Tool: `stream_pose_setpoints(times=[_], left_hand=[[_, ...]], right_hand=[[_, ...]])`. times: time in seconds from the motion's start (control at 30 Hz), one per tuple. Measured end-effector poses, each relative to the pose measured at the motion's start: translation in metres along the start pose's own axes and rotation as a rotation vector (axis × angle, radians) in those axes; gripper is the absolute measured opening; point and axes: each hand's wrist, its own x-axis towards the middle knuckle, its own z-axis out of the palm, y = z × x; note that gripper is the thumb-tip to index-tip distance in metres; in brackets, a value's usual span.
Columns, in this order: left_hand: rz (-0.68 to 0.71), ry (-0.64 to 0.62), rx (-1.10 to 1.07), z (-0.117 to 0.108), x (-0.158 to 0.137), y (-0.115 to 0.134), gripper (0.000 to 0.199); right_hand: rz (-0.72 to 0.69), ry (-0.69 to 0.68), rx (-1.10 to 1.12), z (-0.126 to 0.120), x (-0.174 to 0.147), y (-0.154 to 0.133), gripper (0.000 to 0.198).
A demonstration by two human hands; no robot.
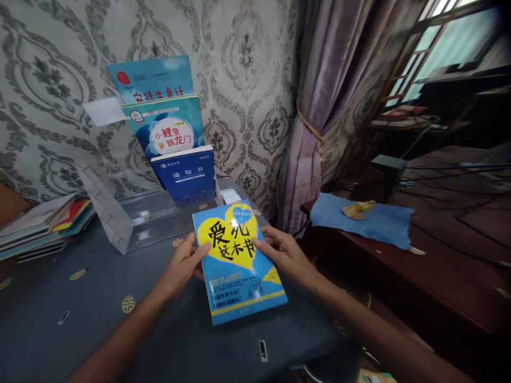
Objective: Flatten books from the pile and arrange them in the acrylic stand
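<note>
A blue book [243, 279] with a yellow heart on its cover is held between both hands above the table. My left hand [186, 258] grips its left edge, thumb on the cover and fingers behind. On the opposite edge, my right hand [281, 247] is closed the same way, its thumb beside the heart. Just behind stands a clear plastic book rack [136, 210] with sloping tiers. Upright at its right side are a dark blue booklet [186, 175], a teal book [170, 130] and a lighter blue book [154, 80], one behind another.
A stack of books and papers [48, 226] lies at the table's left. The dark patterned tablecloth [99, 330] spreads below my arms. To the right, a blue cloth [363, 218] with a yellowish object [358, 209] lies on a reddish-brown surface [439, 282]. A purple curtain [315, 101] hangs behind.
</note>
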Motion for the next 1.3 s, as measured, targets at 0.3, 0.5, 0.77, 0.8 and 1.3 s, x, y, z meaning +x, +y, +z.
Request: stream_pose_setpoints(times=[0.3,0.5,0.77,0.8,1.3], left_hand=[[-0.248,-0.104,0.127,-0.016,0.011,-0.038,0.07],[0.088,0.076,0.641,-0.033,0.019,-0.032,0.026],[0.532,0.157,1.144,-0.018,0.029,-0.056,0.031],[0.537,0.159,1.172,-0.017,0.029,-0.06,0.033],[0.545,0.156,1.268,-0.016,0.028,-0.066,0.035]], right_hand=[[0.242,-0.066,-0.159,-0.003,0.017,0.032,0.048],[0.257,-0.1,-0.276,-0.008,0.029,0.029,0.048],[0.109,-0.015,-0.742,-0.014,0.031,0.024,0.032],[0.087,0.022,-0.84,-0.015,0.031,0.023,0.028],[-0.421,-0.288,-1.131,0.046,0.077,0.027,0.041]])
